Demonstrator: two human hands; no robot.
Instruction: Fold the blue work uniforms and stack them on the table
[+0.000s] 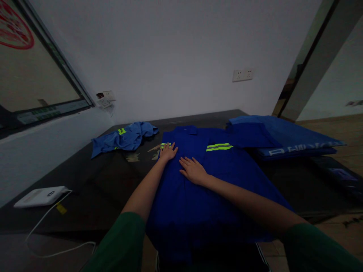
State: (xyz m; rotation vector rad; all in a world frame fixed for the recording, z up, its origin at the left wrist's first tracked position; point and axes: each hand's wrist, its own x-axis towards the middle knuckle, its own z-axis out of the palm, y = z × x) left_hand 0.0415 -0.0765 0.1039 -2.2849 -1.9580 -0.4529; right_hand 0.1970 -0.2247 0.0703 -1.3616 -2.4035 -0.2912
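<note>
A dark blue work shirt (221, 181) with yellow-green reflective stripes lies spread on the dark table, its collar toward the wall and its lower part hanging over the near edge. My left hand (168, 152) rests flat on the shirt's left chest area beside a reflective stripe, fingers spread. Lower and a little to the right, my right hand (193, 170) lies flat on the shirt front with its fingers stretched out. Neither hand grips anything. One sleeve of the shirt stretches right, over a folded blue bag-like sheet (283, 132) with white lettering.
A crumpled lighter-blue garment (127, 136) with yellow-green patches lies at the table's back left. Nearer on the left is a white power bank (41, 197) with a white cable (42, 223). A dark flat object (337, 175) sits at the right. The wall (170, 64) bounds the dark table (99, 189) behind.
</note>
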